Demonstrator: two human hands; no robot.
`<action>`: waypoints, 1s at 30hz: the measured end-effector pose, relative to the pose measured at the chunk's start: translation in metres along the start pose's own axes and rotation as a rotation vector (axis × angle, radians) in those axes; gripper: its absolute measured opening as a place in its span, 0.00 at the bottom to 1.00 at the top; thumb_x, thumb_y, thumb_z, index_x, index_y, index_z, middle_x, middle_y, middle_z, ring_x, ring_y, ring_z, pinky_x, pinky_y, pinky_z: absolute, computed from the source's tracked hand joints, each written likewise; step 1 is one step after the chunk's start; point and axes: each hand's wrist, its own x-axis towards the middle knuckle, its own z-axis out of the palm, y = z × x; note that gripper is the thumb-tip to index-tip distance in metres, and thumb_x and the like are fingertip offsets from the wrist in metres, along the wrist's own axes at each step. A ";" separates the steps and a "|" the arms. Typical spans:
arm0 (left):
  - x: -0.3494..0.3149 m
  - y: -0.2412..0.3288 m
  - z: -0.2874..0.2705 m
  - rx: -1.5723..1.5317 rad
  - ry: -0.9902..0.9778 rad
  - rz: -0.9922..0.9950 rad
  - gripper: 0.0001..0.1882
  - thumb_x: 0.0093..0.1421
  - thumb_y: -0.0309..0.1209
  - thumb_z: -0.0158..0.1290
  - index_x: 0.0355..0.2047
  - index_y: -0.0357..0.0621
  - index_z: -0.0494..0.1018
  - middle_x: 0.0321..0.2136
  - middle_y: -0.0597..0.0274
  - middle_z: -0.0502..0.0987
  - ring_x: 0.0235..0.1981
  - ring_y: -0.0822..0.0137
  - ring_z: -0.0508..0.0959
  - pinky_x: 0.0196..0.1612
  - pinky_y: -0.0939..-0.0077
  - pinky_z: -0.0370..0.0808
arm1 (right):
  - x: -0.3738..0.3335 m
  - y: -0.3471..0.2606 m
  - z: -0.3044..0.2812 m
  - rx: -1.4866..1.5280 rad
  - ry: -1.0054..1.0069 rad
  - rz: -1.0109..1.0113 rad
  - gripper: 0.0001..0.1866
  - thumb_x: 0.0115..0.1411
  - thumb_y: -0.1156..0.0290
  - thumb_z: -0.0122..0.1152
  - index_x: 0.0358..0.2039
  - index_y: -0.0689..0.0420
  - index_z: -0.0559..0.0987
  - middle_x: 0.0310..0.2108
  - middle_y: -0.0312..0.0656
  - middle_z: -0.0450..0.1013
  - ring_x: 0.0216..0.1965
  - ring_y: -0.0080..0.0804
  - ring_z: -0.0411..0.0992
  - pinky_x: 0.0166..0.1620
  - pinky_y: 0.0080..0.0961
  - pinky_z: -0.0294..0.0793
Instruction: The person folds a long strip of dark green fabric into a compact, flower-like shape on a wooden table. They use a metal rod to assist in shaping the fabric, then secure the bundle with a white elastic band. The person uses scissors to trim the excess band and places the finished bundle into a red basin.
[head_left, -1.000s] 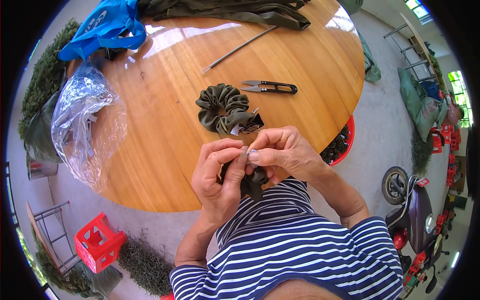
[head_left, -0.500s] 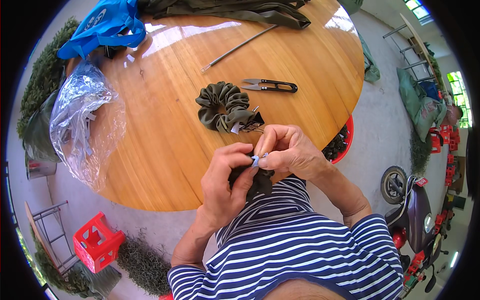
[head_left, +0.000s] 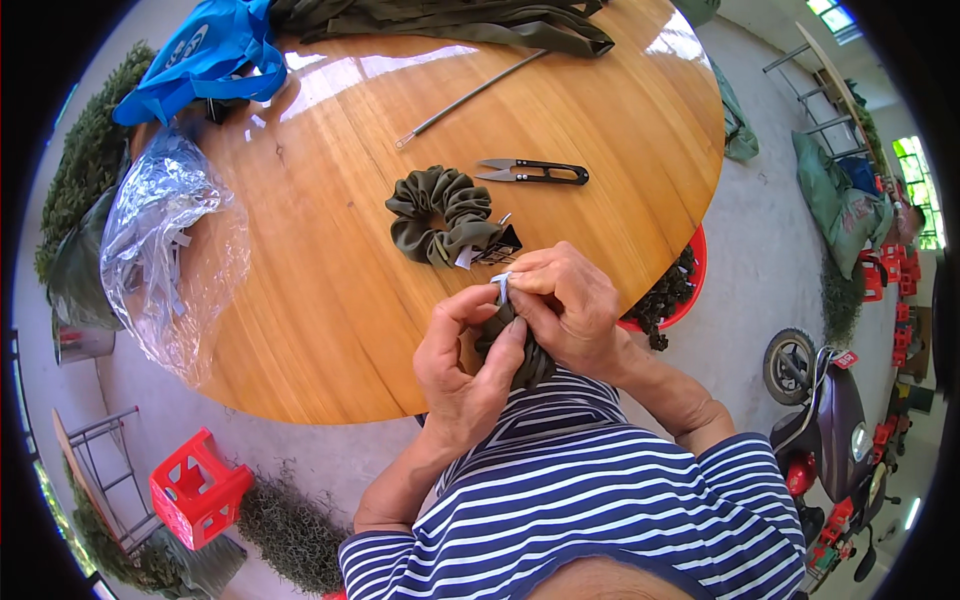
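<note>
The head view comes from the left of two fisheye cameras worn side by side on the person's head, upright and tipped steeply down. The striped shirt point(head_left: 590, 500) fills the lower middle, close to the lens; the fingers point(head_left: 548, 268) sit near the centre; the table point(head_left: 320, 290) spreads above them. Floor point(head_left: 735, 250) curves toward the dark round rim.

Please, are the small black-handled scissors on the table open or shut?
Open: the scissors lie with their blades apart, wood visible between the tips.
</note>
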 end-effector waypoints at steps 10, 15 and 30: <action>0.018 0.009 -0.024 0.053 -0.247 -0.121 0.11 0.57 0.24 0.49 0.40 0.32 0.72 0.28 0.65 0.74 0.30 0.80 0.71 0.34 0.88 0.67 | -0.015 -0.005 -0.010 0.108 0.050 0.001 0.08 0.42 0.82 0.64 0.22 0.58 0.73 0.24 0.40 0.72 0.26 0.35 0.71 0.29 0.25 0.71; 0.003 0.000 -0.017 0.062 -0.053 -0.076 0.05 0.59 0.27 0.48 0.30 0.36 0.71 0.24 0.68 0.71 0.24 0.81 0.67 0.29 0.88 0.66 | -0.020 -0.001 -0.012 0.095 0.052 -0.109 0.10 0.42 0.81 0.64 0.25 0.57 0.73 0.29 0.39 0.72 0.26 0.32 0.69 0.25 0.20 0.68; -0.012 0.011 0.049 0.234 -0.642 -0.214 0.11 0.59 0.29 0.48 0.40 0.35 0.69 0.21 0.67 0.70 0.22 0.78 0.70 0.25 0.86 0.67 | -0.101 0.017 -0.121 0.420 0.066 0.832 0.04 0.50 0.79 0.59 0.26 0.61 0.73 0.27 0.35 0.71 0.29 0.21 0.71 0.32 0.19 0.71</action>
